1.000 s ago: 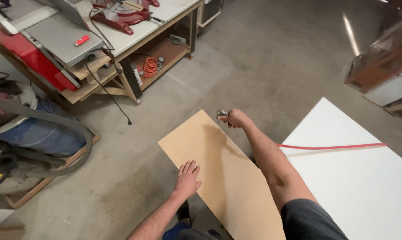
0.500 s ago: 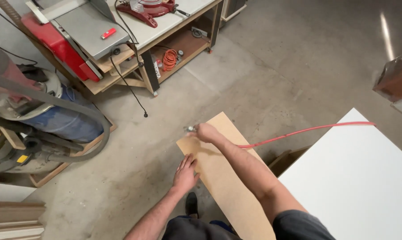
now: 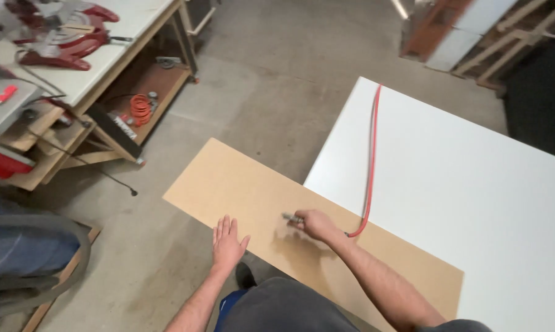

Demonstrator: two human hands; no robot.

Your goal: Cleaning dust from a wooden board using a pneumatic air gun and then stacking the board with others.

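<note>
A: What do the hands hold?

B: The right hand is clenched around a small metal nozzle tool. Only the silvery tip shows past the knuckles; the rest is hidden inside the fist, so its shape is hard to make out. A thin red hose runs from under that hand, across the wide white desk, towards the desk's far edge.

A: And the other hand?

B: The left hand lies flat, fingers spread, its grip released, on the near edge of a long tan fibreboard panel. It holds nothing.

A: Where is the panel?

B: It sits partly on the white desk, with its left end jutting out over the grey concrete floor. Its near right corner is cut off by the person's forearm and dark grey clothing. The nozzle tip is low over the board's middle; whether it touches the surface I cannot tell.

A: Anything else around?

B: At upper left stands a wooden workbench carrying a red mitre saw, cropped by the top edge. On its lower shelf lies an orange coiled cord. At lower left a blue and grey machine is only partly in view, too cut off to identify. At upper right, leaning boards are blurred and dim.
</note>
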